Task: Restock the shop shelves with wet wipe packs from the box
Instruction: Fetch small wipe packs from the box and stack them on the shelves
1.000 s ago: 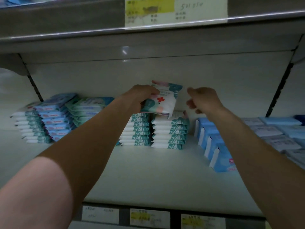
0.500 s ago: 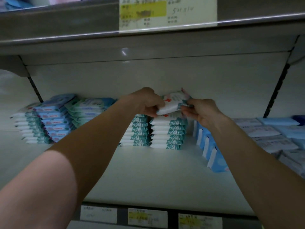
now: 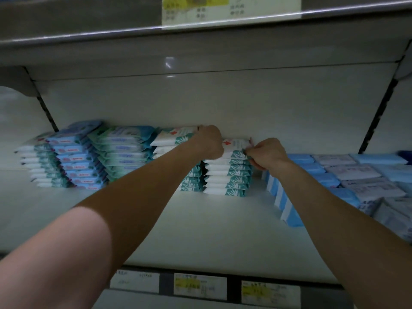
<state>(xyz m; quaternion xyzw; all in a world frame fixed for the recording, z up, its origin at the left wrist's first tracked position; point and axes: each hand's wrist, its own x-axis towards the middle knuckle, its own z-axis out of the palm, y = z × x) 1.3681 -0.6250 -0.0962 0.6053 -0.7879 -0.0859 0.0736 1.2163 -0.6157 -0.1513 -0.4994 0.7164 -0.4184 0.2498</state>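
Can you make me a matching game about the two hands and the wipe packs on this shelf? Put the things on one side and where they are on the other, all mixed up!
Things
1. left hand
2. right hand
3. top pack
4. blue packs

Places
a. standing on edge, right of the teal-and-white stack
b. over the top pack's left end
c. pinching the top pack's right end
d. lying on the teal-and-white stack, red cross showing

Pairs: 1-b, 2-c, 3-d, 4-a
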